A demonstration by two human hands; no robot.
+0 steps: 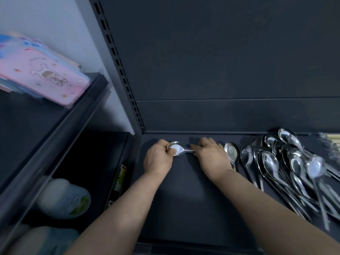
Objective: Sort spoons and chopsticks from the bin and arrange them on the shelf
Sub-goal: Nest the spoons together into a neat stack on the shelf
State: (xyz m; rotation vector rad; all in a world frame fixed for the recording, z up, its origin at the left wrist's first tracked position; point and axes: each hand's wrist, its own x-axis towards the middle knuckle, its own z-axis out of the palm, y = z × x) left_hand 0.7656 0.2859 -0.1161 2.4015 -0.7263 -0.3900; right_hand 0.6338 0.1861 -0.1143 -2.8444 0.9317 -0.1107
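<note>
The fingers (170, 151) of the left hand (159, 159) are curled around the bowl of a steel spoon (177, 149), thumb pressed against its polished face, pinching it near the back left corner of the shelf (184, 208). The right hand (211, 155) has its fingers folded over the spoon's short handle, closed on it from above, so both hands hold the one spoon between them, low over the dark shelf surface; whether it already touches the shelf cannot be told.

The spoon looks rigid and light, thin stamped metal with a mirror finish, so it will not flex but is likely to be slippery under bare skin. A hold at the neck, where bowl meets handle, or across the bowl's rim as the left hand has it, should give the best control for setting its direction.

Just beside the right hand lies a single spoon (232, 153), bowl toward the back wall. Further toward the right edge of the shelf rests a loose pile of spoons (287, 162), bowls to the back and handles fanning toward the front edge, overlapping and not yet straightened. At the far right back corner a blurred pale bundle, probably chopsticks (333, 139), is partly cut off. The bin is out of view.
</note>
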